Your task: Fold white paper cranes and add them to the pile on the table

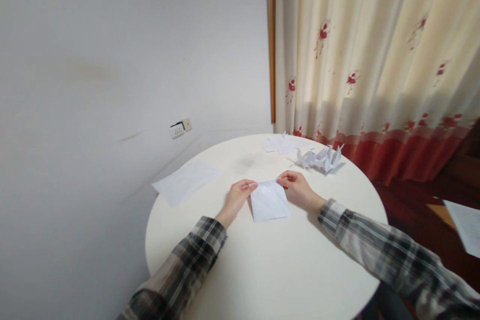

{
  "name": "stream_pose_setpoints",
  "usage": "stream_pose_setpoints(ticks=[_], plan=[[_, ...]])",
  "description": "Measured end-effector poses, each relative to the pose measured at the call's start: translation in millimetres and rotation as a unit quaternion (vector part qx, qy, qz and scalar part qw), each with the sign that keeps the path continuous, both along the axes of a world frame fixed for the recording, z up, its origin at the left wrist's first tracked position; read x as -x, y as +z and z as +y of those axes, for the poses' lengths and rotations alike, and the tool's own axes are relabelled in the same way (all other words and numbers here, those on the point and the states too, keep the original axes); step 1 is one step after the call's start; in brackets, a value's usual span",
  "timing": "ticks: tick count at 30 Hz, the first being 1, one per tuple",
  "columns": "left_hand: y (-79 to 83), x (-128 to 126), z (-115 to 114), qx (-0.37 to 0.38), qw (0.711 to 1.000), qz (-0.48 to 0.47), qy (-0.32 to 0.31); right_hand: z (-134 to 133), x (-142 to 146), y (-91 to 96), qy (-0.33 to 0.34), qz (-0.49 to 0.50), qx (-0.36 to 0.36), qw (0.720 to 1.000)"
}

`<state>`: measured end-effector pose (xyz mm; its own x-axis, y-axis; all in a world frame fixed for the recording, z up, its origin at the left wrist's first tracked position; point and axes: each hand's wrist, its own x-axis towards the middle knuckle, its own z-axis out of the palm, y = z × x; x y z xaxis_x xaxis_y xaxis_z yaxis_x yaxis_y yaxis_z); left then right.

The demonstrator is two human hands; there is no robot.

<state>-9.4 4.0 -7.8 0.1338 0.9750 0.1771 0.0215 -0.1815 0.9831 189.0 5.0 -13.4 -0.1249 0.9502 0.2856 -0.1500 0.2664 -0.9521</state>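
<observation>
A small white sheet of folded paper (pixel 270 202), roughly square, is over the middle of the round white table. My left hand (pixel 239 194) pinches its upper left corner between thumb and fingers. At the upper right corner, my right hand (pixel 296 185) pinches the paper in the same way. The paper's near edge points toward me; whether it rests fully on the table I cannot tell. Behind my right hand lies a cluster of folded white paper cranes (pixel 322 160) with pointed tips.
The round white table (pixel 240 270) stands near a wall with a power socket (pixel 176 131). A flat white sheet (pixel 187 181) lies at its left edge. More white paper (pixel 283 144) is at the far edge. A patterned curtain (pixel 356 60) hangs behind. Printed paper (pixel 465 227) shows at far right.
</observation>
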Motion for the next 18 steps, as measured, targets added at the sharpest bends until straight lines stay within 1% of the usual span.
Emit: stream_pose_setpoints(ticks=[3, 5, 8, 11, 18], plan=[[-0.1, 0.0, 0.3, -0.002, 1.0, 0.017, -0.008, -1.2, 0.9, 1.0, -0.005, -0.004, -0.003, 1.0], [-0.4, -0.8, -0.1, -0.012, 0.999, 0.036, -0.024, -2.1, 1.8, 0.8, -0.002, -0.013, -0.011, 1.0], [-0.9, -3.3, -2.3, -0.012, 0.997, 0.056, -0.06, -3.6, 2.9, -0.2, 0.02, -0.047, -0.022, 0.998], [-0.4, -5.8, -5.7, 0.0, 0.994, 0.071, -0.08, -5.4, 3.1, -0.9, 0.047, -0.096, -0.037, 0.994], [-1.5, -6.1, -8.6, -0.016, 0.978, 0.176, -0.109, -9.5, 4.4, -1.3, 0.084, -0.162, -0.06, 0.981]])
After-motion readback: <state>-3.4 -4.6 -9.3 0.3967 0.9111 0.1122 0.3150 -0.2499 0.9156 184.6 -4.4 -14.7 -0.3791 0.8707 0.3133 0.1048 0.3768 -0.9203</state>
